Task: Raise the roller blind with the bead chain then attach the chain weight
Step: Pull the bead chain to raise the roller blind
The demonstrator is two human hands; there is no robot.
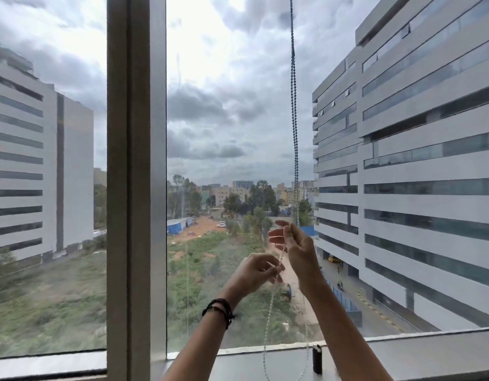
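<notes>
Grey aluminium mullion (136, 188) stood left of centre, splitting the glass; striped office blocks outside on both flanks, scrubland and cloud between. Left hand (254, 272), black cord bracelet (220, 312) at the wrist, was pinched closed on the bead chain (293, 105) low down. Right hand (295, 243) was higher and just beside it, thumb and forefinger nipped on the same chain, other fingers spread. Chain ran as a doubled strand from top edge down to the hands, then looped past the sill (402, 350), bottom cut off by frame. Pale beads below hands were hard to trace against the ground. Dark chain weight (317, 358) stood upright on the sill between the forearms, unattached. Blind itself out of view
</notes>
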